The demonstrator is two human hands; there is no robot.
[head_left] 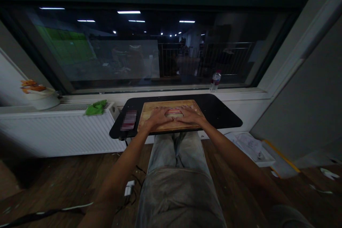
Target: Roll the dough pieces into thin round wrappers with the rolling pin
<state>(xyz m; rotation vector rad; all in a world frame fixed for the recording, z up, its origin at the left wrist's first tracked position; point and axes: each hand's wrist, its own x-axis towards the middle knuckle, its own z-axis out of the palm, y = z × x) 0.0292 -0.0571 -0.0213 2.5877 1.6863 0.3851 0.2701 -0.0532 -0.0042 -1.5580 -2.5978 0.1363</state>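
A small block (174, 112) with red and white stripes on top and a paler lower part lies on the wooden cutting board (145, 111); its exact kind is too small to make out. From its left side, my left hand (159, 117) curves around it, palm down, thumb at the near edge and fingers at the far edge. Mirroring that, my right hand (188, 114) closes around the right end. Both thumbs come close together in front of the block. The hands hide its two ends.
A black tabletop (219, 114) carries the board and a blurred dark-red and grey rectangular item (129, 120). A water bottle (215, 81) stands on the windowsill. On the radiator (61, 131) are a green cloth (96, 108) and a white pot (42, 99). Cables and a white adapter (129, 187) lie below.
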